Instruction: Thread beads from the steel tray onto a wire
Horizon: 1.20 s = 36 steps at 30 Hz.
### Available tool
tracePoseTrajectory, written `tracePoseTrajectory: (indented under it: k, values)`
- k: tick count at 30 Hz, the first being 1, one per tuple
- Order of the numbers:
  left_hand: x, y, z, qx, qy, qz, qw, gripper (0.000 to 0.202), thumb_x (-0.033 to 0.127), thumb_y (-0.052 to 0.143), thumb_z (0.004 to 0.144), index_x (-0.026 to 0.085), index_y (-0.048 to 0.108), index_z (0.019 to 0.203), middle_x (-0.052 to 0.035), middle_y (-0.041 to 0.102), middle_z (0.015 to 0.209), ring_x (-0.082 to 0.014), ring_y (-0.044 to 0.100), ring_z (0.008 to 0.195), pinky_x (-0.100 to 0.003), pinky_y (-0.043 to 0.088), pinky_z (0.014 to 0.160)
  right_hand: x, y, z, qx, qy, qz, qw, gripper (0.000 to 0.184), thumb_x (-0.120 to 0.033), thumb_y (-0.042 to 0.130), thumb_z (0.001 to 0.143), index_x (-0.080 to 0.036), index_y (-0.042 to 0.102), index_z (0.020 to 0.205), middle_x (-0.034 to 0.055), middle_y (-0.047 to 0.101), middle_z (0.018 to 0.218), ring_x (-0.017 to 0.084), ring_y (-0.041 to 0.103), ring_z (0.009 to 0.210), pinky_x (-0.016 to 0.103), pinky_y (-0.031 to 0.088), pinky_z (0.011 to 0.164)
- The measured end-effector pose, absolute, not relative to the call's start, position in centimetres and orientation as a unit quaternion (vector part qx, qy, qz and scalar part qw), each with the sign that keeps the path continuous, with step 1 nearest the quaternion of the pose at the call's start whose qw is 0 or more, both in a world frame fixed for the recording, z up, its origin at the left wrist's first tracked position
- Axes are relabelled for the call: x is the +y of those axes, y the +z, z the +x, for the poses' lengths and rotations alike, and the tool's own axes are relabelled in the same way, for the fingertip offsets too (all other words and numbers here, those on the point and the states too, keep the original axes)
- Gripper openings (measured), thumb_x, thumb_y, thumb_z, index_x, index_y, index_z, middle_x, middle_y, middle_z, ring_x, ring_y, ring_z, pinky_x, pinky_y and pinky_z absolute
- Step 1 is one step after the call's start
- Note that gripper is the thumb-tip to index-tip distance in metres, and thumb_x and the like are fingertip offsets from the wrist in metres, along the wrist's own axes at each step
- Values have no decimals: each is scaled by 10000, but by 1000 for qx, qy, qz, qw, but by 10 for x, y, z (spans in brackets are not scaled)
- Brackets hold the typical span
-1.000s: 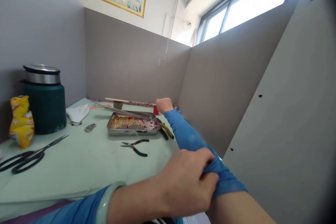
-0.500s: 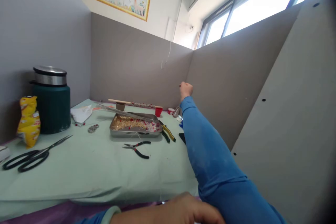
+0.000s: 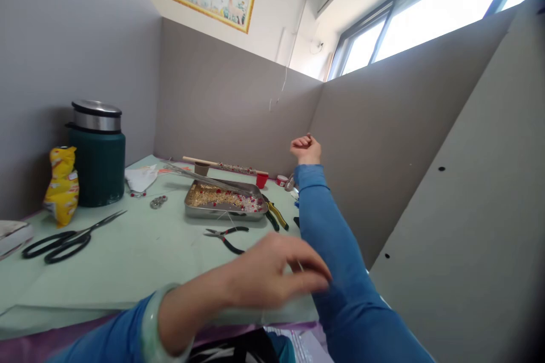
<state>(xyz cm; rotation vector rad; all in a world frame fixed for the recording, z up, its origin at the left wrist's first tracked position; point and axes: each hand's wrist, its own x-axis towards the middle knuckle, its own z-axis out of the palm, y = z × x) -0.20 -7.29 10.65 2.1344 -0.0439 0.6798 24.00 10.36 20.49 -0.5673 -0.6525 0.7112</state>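
Note:
My left hand [image 3: 272, 272], with a pale green bangle [image 3: 155, 326] at its wrist, is over the front of the table beside my right forearm. Its thumb and forefinger are pinched together, and a faint pale thread [image 3: 300, 265] shows in the gap between them. Farther off, my right hand [image 3: 306, 149] is raised in a closed fist before the back partition; whatever it holds is hidden. Below my left hand lie black-handled pliers [image 3: 225, 238]. A metal tray [image 3: 225, 214] of gold, red and clear beads stands behind them, with thin metal rods [image 3: 208, 178] across it.
Scissors [image 3: 70, 241], a yellow packet [image 3: 62, 187] and a green flask [image 3: 97, 164] are at the left. Yellow-handled pliers [image 3: 279, 215] and a red cup [image 3: 261, 180] stand near the tray. A beaded stick [image 3: 234, 168] lies behind. Grey partitions [image 3: 230, 85] enclose the table.
My left hand has risen from the bottom edge into view above the table. My right fist has turned, so its curled fingers now show. The view has shifted slightly.

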Motion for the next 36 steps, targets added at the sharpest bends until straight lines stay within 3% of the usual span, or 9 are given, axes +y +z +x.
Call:
tracePoseTrajectory:
  k: [3,8,11,13,19,25,27,31,36]
  values:
    - [-38,111,11,156,420,803,394,184,239,517,796,171,643,913,-51,653,902,-148,595,794,-276,483,735,95,207,213,-306,382,-190,851,312,-85,229,868,-192,370,611,-101,242,426,49,252,339,142,279,387]
    - [8,110,33,164,561,723,368,437,191,584,724,169,499,1152,-119,519,1184,-164,571,891,-273,488,692,72,202,167,-276,523,9,806,344,-100,216,897,-191,445,656,-94,279,410,56,272,329,155,271,374]
    - [23,108,34,145,489,732,452,277,181,573,724,134,553,996,-75,623,880,-129,577,708,-256,472,623,61,198,154,-280,566,54,773,315,-127,248,909,-189,460,685,-95,305,411,53,287,331,159,269,372]
    - [28,109,29,140,459,736,478,112,203,571,727,130,578,812,-29,603,709,-106,550,623,-234,452,587,57,196,153,-260,579,65,770,324,-131,234,917,-188,455,687,-97,302,404,53,283,324,159,265,366]
    - [40,126,13,151,581,627,497,122,244,632,682,141,585,727,4,588,651,-80,520,579,-211,429,584,61,178,150,-253,540,-1,803,363,-100,179,915,-190,424,663,-103,234,400,55,239,324,149,258,367]
    - [77,118,-7,194,600,544,554,120,243,622,710,140,575,748,-27,619,683,-83,532,551,-241,454,594,59,141,115,-398,344,-295,798,264,-267,363,880,-192,458,645,-90,304,442,61,233,354,197,198,363]
    - [96,111,-16,199,567,492,630,84,197,616,713,138,558,728,-29,611,674,-91,553,571,-236,457,590,41,123,96,-523,256,-345,736,251,-326,446,853,-187,502,652,-77,367,464,63,290,392,202,231,396]
    - [132,100,-31,228,542,343,732,84,109,543,748,146,518,677,-2,558,571,-65,514,500,-198,441,543,-12,83,54,-776,193,-365,477,227,-330,556,799,-175,568,634,-38,497,556,84,409,516,217,314,502]
    - [160,92,-40,308,575,312,692,123,87,494,769,144,499,660,17,511,511,-46,467,434,-185,418,513,-50,53,15,-836,158,-327,412,140,-289,509,840,-201,604,788,8,576,718,114,479,591,244,381,584]
